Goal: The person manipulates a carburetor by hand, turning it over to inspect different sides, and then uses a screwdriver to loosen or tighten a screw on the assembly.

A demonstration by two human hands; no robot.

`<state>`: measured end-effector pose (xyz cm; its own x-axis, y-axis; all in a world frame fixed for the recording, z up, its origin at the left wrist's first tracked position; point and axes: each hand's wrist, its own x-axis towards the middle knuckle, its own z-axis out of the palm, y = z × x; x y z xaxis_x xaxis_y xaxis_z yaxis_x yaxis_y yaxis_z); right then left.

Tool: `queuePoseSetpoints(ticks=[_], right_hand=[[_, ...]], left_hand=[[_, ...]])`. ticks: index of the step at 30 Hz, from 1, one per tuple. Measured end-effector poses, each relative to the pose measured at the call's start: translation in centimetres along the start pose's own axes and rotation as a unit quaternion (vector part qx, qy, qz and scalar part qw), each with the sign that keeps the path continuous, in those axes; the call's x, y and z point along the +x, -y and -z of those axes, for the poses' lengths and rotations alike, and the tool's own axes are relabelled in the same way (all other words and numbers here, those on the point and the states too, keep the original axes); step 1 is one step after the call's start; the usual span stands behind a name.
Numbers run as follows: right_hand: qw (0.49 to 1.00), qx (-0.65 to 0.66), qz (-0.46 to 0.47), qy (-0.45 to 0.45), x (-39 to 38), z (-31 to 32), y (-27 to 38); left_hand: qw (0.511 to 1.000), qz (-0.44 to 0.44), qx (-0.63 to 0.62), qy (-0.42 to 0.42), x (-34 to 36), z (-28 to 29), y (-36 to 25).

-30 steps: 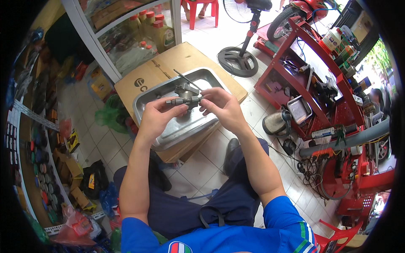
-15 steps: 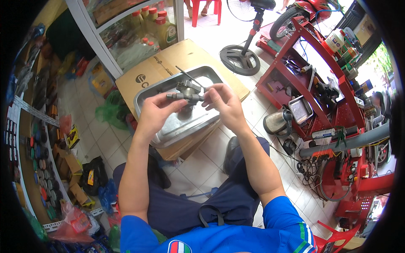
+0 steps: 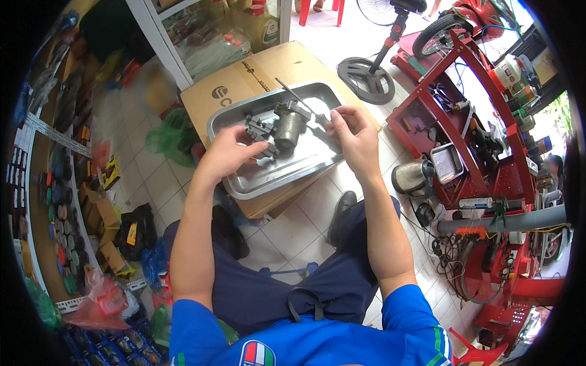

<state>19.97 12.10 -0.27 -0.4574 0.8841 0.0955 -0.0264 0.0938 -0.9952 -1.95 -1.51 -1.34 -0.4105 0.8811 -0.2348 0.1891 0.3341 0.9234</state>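
The left hand [image 3: 227, 154] curls at dark metal fittings [image 3: 261, 129] near the left edge of the silver rectangular metal tray [image 3: 300, 165]. The right hand [image 3: 356, 140] curls by its right edge. Whether either grips is unclear.

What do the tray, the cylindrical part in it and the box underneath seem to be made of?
Tray: silvery metal, perhaps stainless steel; its smooth surface reflects light brightly.
Cylindrical part: probably metal too, judging by its grey, duller sheen.
Box: most likely cardboard, with matt brown, printed faces.
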Motion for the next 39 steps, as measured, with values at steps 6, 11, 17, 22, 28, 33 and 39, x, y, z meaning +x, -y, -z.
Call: queuePoseSetpoints(ticks=[6, 11, 17, 22, 28, 33, 39], right_hand=[[0.999, -0.024, 0.022, 0.022, 0.4, 0.0, -0.5], [0.999, -0.031, 0.006, 0.023, 0.3, 0.1, -0.3], [0.998, -0.051, 0.017, 0.032, 0.3, -0.1, -0.5], [0.998, -0.047, 0.015, 0.033, 0.2, -0.1, -0.6], [0.999, -0.038, 0.015, 0.029, 0.3, -0.1, -0.5], [0.999, -0.038, 0.026, 0.029, 0.2, -0.5, -0.5], [0.998, -0.039, 0.017, 0.036, 0.0, -1.0, -0.2]], left_hand=[[1.0, 0.004, -0.001, 0.021, 0.5, 0.2, 0.7], [0.99, 0.018, 0.109, 0.092, 0.5, -0.1, -0.5], [0.981, -0.045, 0.187, 0.037, 1.0, -0.5, 1.3], [0.965, -0.043, 0.252, 0.051, 0.5, -1.2, 0.9], [0.96, -0.073, 0.265, -0.048, 0.8, -1.1, -0.4], [0.918, -0.129, 0.33, -0.18, 1.8, -1.8, 0.5], [0.906, -0.124, 0.364, -0.176, 2.7, -2.5, 1.2]])
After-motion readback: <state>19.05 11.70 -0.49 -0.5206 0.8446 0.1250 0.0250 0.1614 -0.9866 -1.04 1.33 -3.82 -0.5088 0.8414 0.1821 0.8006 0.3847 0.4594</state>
